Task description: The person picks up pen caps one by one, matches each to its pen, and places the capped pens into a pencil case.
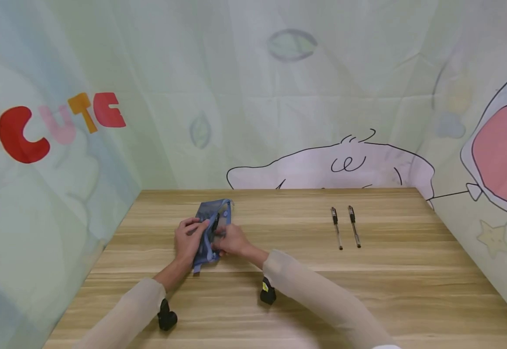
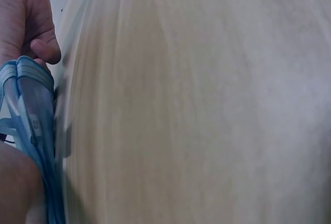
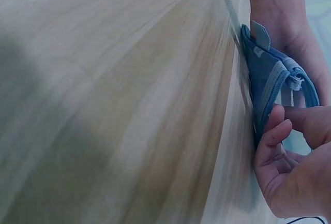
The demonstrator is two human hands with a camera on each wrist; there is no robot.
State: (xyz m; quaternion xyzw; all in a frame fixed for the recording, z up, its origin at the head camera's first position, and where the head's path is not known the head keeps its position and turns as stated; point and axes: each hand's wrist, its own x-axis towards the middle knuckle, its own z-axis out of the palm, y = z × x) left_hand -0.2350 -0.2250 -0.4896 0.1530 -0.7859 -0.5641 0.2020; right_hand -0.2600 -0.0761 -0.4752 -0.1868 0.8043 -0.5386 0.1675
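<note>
A blue zippered mesh pencil pouch [image 1: 210, 208] lies on the left part of the table, its zipper side gaping. My left hand [image 1: 188, 242] grips its left side, thumb over the edge of the opening. At the right side of the mouth is my right hand [image 1: 237, 240]. In the right wrist view, the right hand's fingers [image 3: 274, 144] curl at the pouch's edge and pinch it, one digit reaching into the mouth. Something dark and slim, like a pen [image 1: 216, 222], shows within the opening. The rest of the contents is hidden by mesh and hands.
Two capped clear pens with black caps, a left pen [image 1: 336, 228] and a right pen [image 1: 354, 227], lie side by side at the table's right. The wooden table [image 1: 279, 213] meets printed curtains at its back and sides. Black wrist cameras hang under both sleeves.
</note>
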